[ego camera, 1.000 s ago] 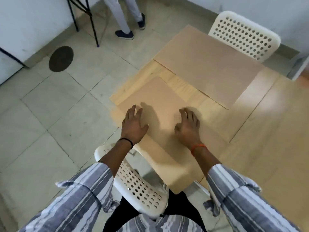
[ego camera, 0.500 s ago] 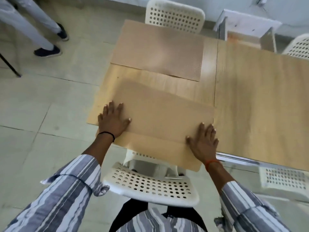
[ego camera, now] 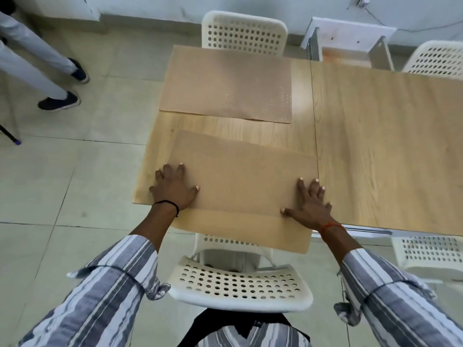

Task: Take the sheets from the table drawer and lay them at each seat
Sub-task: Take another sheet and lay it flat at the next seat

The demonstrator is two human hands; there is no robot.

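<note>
Both hands have slid apart: left hand point(ego camera: 172, 190) and right hand point(ego camera: 309, 205) now press flat, fingers spread, on the near sheet's point(ego camera: 240, 186) 2 ends, squaring it; 2nd sheet point(ego camera: 226, 83) lies beyond them.

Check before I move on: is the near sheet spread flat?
Spread flat: the near sheet lies unfolded under both open hands, left hand, right hand.

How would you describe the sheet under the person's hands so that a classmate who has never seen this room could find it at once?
Start at the wooden table and go to its near left end, by the white perforated chair. The tan sheet there lies under the left hand and right hand. Unlike the far sheet, which lies bare, it has both palms pressed flat on it.
</note>
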